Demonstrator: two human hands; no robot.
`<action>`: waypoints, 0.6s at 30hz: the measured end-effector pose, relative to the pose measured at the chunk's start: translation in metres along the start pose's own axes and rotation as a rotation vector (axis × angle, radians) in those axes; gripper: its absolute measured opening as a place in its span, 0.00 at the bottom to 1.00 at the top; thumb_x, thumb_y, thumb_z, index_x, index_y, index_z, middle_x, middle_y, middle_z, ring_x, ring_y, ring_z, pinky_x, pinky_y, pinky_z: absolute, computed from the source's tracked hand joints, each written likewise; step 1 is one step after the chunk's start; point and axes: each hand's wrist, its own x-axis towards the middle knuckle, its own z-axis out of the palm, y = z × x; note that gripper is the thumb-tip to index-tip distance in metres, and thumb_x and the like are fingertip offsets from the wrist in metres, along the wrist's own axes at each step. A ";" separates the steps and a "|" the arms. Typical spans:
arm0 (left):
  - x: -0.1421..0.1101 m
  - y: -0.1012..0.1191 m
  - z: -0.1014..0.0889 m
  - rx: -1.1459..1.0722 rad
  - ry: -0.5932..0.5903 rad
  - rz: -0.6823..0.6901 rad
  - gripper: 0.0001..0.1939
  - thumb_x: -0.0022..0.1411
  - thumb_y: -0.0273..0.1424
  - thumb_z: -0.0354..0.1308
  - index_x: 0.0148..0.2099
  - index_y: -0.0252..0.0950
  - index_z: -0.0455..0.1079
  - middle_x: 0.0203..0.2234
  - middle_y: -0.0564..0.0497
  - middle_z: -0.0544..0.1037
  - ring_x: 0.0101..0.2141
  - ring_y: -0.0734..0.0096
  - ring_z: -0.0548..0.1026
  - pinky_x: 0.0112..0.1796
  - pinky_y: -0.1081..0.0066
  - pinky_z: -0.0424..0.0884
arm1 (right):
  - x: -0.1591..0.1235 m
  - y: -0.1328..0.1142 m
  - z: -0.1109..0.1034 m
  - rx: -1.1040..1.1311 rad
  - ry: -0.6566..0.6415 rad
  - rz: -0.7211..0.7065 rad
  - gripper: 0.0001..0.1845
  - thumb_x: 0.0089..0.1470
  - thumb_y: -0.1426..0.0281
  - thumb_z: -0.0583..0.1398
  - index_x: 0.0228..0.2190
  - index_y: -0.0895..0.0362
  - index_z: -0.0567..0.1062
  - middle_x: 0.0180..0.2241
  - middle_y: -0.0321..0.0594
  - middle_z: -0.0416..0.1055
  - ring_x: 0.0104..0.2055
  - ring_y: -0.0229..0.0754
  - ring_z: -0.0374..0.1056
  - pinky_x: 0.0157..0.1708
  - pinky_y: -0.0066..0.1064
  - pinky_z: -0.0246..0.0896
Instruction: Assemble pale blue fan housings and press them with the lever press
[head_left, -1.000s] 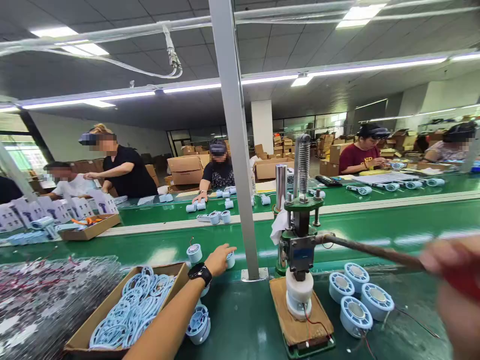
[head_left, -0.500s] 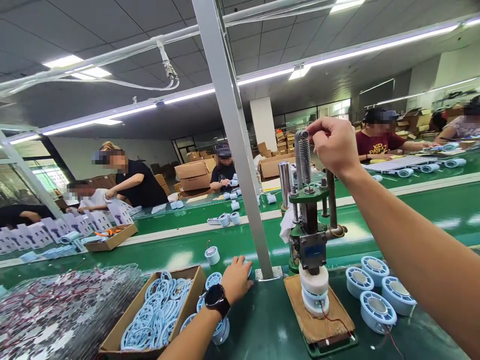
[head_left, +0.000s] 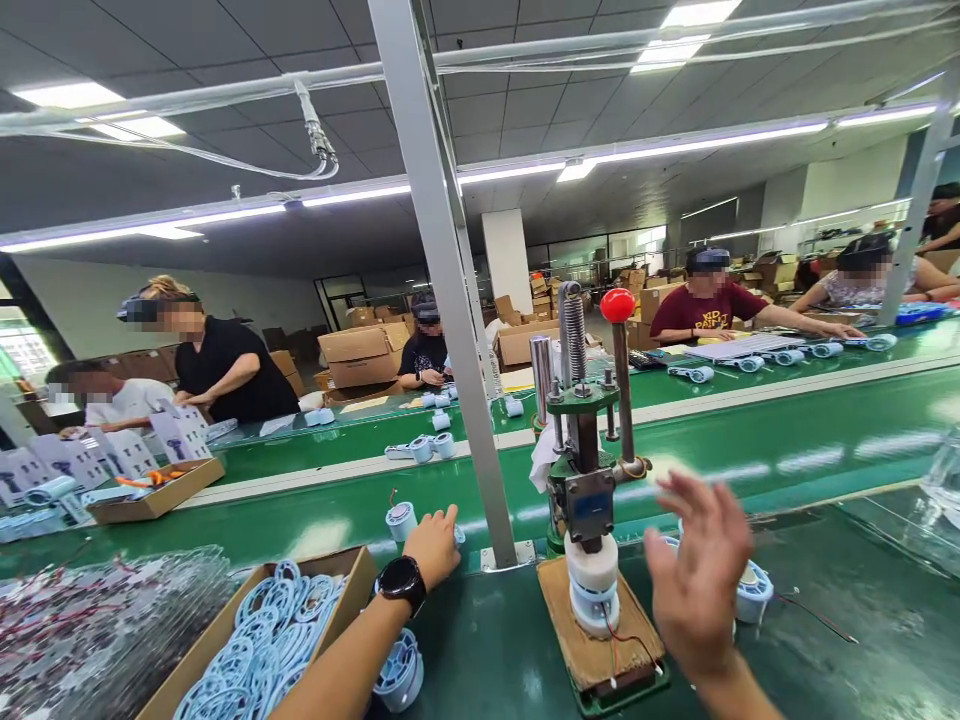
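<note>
My left hand (head_left: 432, 548), a watch on its wrist, reaches to the near edge of the green belt. Its fingers curl around a light blue round part (head_left: 460, 535), mostly hidden by the hand. Open and slightly blurred, my right hand (head_left: 701, 575) is raised right of the hand press (head_left: 590, 500), fingers spread and nothing in them. Behind it are light blue round housings (head_left: 754, 592), partly covered. The press has a red-knobbed lever (head_left: 619, 305), standing upright. Under its white pressing block (head_left: 592, 562) sits a light blue housing (head_left: 595, 607) with red and black wires.
A cardboard box (head_left: 358, 590) of light blue rings stands left, beside stacked clear trays (head_left: 150, 630) of wired parts. More housings (head_left: 400, 670) lie under my left forearm. A grey post (head_left: 450, 270) rises beside the press. Several people work across the green belt (head_left: 750, 440).
My right hand has let go of the lever knob and come down beside the housings on the right. My left hand has shifted slightly left with the light blue part. The view has turned right.
</note>
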 end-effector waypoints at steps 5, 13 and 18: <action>-0.049 0.016 -0.016 -0.024 -0.059 0.067 0.23 0.55 0.28 0.53 0.54 0.39 0.65 0.44 0.44 0.74 0.40 0.62 0.76 0.40 0.65 0.71 | -0.109 0.043 0.001 -0.177 -0.444 0.479 0.45 0.57 0.60 0.58 0.67 0.49 0.39 0.63 0.50 0.54 0.61 0.56 0.59 0.56 0.55 0.60; -0.115 0.030 -0.015 0.031 -0.077 0.014 0.18 0.58 0.34 0.55 0.48 0.31 0.74 0.54 0.35 0.71 0.56 0.44 0.66 0.58 0.42 0.57 | -0.118 0.050 0.001 -0.251 -0.244 0.423 0.41 0.55 0.54 0.59 0.64 0.53 0.51 0.59 0.49 0.61 0.59 0.56 0.61 0.57 0.53 0.57; -0.079 -0.007 -0.025 -0.011 -0.023 -0.095 0.15 0.66 0.37 0.54 0.50 0.35 0.72 0.49 0.42 0.74 0.52 0.54 0.71 0.51 0.53 0.68 | -0.127 0.058 -0.015 -0.323 -0.274 0.267 0.40 0.56 0.55 0.59 0.64 0.55 0.53 0.57 0.50 0.62 0.57 0.55 0.62 0.55 0.48 0.61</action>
